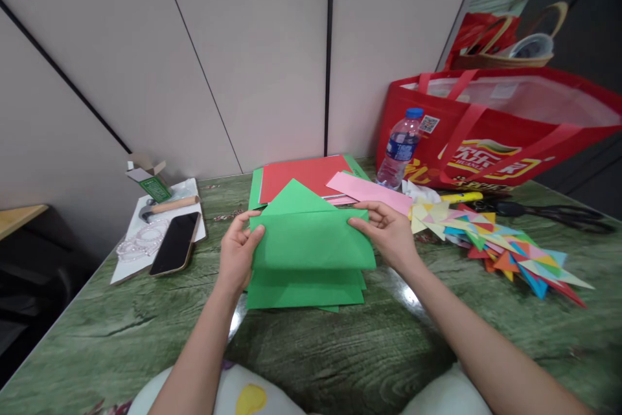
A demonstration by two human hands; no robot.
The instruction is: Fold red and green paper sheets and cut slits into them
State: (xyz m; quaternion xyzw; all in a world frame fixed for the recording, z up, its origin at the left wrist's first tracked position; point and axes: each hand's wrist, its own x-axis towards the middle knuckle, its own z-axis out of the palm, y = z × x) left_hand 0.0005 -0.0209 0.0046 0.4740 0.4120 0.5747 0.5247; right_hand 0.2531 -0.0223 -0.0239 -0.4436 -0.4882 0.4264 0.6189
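Observation:
A sheet of green paper (311,240) is held up between my two hands, its upper edge folded and a pointed triangle rising behind it. My left hand (238,246) pinches its left edge near the top, thumb in front. At the upper right corner, my right hand (386,230) pinches the same sheet between thumb and fingers. Beneath it, more green paper sheets (306,295) lie on the table. Behind are a red sheet (296,172) and pink strips of paper (369,190).
Left on the table (146,344) are a phone (175,243), a hammer (170,206) and a small box (153,182). To the right stand a water bottle (401,149) and a red bag (486,130), with folded colourful paper pieces (510,246) and black scissors (554,213) in front.

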